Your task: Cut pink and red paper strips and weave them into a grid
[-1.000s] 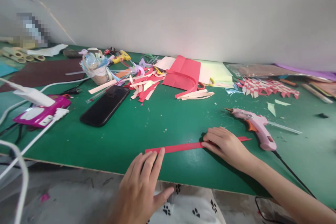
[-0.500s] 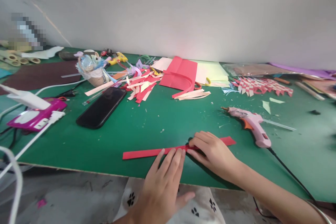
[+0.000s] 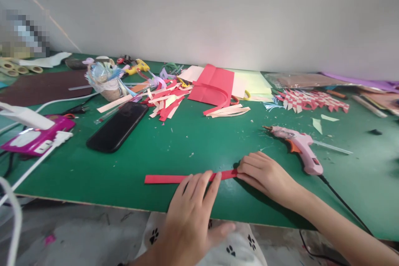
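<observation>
A long red paper strip [image 3: 165, 179] lies near the front edge of the green table. My left hand [image 3: 193, 208] rests over its middle, fingertips on the paper, fingers somewhat apart and thumb stretched out. At the strip's right part, my right hand [image 3: 264, 176] pinches it between thumb and fingers and hides its right end. A pink glue gun [image 3: 301, 143] lies on its side to the right, apart from both hands.
A black phone [image 3: 118, 126] and a magenta power strip [image 3: 42, 133] with white cables lie left. Cut strips [image 3: 166, 102], red sheets [image 3: 213, 85] and a woven red-white piece [image 3: 311, 100] are farther back. The glue gun's cord [image 3: 346, 203] runs front right.
My right hand has slid right along the strip, and its right end no longer shows beyond the hand. My left hand's fingers have spread slightly. The view has shifted a little.
</observation>
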A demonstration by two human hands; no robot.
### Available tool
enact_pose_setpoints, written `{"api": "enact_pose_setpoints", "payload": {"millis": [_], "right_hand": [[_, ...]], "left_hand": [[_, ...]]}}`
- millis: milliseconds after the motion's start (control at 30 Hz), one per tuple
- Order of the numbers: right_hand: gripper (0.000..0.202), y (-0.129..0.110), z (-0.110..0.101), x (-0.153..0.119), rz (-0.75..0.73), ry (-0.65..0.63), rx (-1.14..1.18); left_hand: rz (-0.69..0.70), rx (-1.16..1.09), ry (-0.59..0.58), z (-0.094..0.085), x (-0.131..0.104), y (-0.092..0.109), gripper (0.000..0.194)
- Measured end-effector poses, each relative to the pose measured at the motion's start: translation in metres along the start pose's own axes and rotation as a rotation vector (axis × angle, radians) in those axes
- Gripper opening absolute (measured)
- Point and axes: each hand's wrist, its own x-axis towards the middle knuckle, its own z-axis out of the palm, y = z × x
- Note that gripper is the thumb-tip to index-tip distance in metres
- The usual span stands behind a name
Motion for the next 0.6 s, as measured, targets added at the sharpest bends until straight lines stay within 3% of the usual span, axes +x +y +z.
{"api": "enact_pose_setpoints", "payload": {"millis": [167, 400, 600], "right_hand": [[0.026, -0.016, 0.003, 0.003, -0.074, 0.024, -0.120], [0.029, -0.018, 0.006, 0.005, 0.052, 0.059, -0.026], [0.026, -0.007, 0.005, -0.001, 0.112, 0.051, 0.026]], "left_hand": [[-0.018, -0.007, -0.036, -0.004, 0.024, -0.010, 0.011], [-0.043, -0.050, -0.113, -0.008, 0.033, -0.023, 0.017], [-0.163, -0.179, -0.068, -0.002, 0.032, -0.028, 0.018]]}}
